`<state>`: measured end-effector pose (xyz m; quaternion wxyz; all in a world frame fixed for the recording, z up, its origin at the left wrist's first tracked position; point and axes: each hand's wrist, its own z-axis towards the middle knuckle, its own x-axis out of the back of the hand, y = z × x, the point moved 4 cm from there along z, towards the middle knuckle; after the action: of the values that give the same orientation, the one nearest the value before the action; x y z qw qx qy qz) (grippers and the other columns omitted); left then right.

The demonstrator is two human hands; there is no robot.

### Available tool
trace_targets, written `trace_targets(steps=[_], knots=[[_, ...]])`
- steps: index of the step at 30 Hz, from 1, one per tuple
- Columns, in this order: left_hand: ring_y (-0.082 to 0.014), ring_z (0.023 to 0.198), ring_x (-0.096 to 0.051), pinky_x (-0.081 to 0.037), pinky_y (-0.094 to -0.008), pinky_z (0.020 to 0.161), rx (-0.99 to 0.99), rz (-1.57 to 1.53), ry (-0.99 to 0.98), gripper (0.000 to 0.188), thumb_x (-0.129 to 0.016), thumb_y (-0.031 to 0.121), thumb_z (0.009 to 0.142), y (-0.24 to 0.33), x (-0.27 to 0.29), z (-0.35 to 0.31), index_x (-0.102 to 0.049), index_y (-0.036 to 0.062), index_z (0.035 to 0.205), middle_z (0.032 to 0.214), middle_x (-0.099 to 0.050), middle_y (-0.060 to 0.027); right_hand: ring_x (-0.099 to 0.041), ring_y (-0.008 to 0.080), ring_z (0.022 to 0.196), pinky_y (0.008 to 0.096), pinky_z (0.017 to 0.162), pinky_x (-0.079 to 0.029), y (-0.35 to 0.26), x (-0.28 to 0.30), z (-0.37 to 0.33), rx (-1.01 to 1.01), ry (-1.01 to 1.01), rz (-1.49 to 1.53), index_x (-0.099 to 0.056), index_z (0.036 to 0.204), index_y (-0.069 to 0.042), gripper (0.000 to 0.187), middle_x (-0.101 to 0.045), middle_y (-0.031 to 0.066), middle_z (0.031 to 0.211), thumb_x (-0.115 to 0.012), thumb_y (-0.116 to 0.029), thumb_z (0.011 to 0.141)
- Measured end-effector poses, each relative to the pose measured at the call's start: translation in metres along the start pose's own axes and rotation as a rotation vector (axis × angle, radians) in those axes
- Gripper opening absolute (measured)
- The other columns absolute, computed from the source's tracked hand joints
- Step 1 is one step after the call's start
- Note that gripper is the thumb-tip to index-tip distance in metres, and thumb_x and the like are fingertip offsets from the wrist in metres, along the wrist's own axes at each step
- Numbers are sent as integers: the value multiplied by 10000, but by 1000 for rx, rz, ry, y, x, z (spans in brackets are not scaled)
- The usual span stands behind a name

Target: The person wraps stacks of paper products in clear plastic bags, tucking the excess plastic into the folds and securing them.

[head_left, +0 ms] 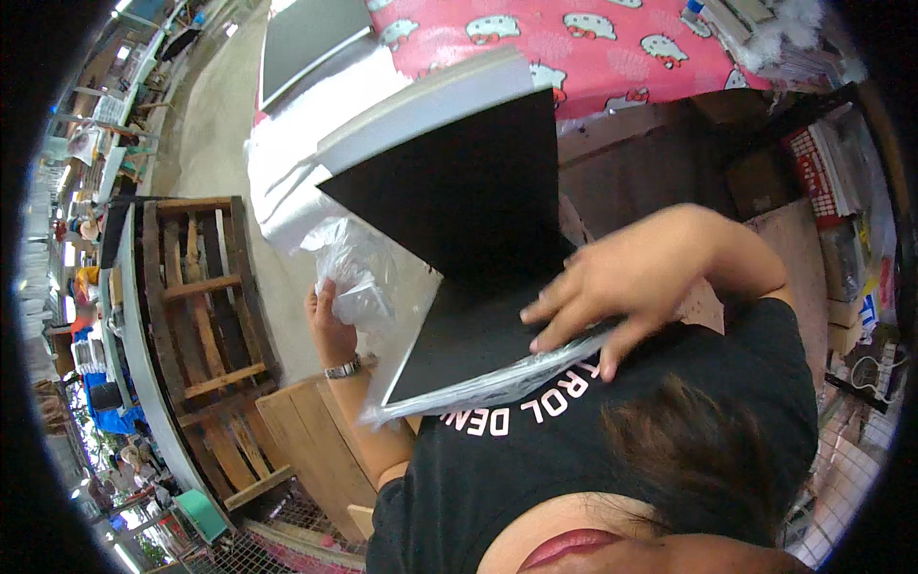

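Note:
Two flat black sheets fill the middle. The upper sheet [459, 172] slants toward a pale stack of panels [430, 110] on the table. Close to my body lies the lower black sheet [469, 335], edged with clear plastic wrap [507, 381]. My left hand [333, 325] is closed on a crumpled clear plastic bag [349, 273], held out to the left of the sheets. Over the right part of the lower sheet, my right hand [631, 277] has its fingers stretched and apart, slightly blurred. Whether its fingertips touch the sheet or plastic, I cannot tell.
A pink patterned cloth [612, 57] covers the table ahead, with another black panel [316, 43] at its far left. Wooden pallets [206, 306] stand on the left. Stacked packages [827, 172] sit at the right, and a green bin [201, 517] is lower left.

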<state>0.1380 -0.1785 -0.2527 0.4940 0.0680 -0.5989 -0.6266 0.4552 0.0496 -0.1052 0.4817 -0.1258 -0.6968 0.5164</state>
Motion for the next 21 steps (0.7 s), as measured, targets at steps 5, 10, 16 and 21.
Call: trace_targets(steps=[5, 10, 16, 21], knots=[[-132, 875, -565, -456, -262, 731, 361, -379, -54, 313, -595, 183, 880, 13, -27, 4, -569, -19, 1118, 971, -609, -73, -412, 334, 1253, 417, 951, -411, 80, 36, -4, -76, 313, 139, -518, 1270, -92, 565, -397, 219, 1370, -651, -399, 815], [-100, 823, -565, -445, -235, 710, 477, -528, -133, 313, -606, 209, 878, 36, -46, 14, -586, -20, 1090, 944, -627, -52, -458, 355, 1201, 401, 979, -390, 53, 10, 33, 184, 224, 298, -575, 1197, -80, 482, -452, 232, 1300, -662, -359, 813], [-105, 822, -572, -450, -239, 704, 539, -650, -102, 323, -611, 212, 875, 26, -55, 22, -583, -20, 1097, 940, -630, -51, -483, 389, 1158, 445, 942, -399, 34, -9, 53, 293, 8, 234, -597, 1199, -146, 413, -435, 254, 1304, -632, -303, 819], [-121, 774, -590, -465, -245, 665, 528, -699, -56, 296, -602, 221, 878, 25, -51, 21, -592, -10, 1063, 922, -635, -59, -492, 378, 1147, 435, 951, -396, 28, -4, 61, 371, -93, 254, -544, 1241, -113, 439, -473, 247, 1262, -600, -249, 827]])
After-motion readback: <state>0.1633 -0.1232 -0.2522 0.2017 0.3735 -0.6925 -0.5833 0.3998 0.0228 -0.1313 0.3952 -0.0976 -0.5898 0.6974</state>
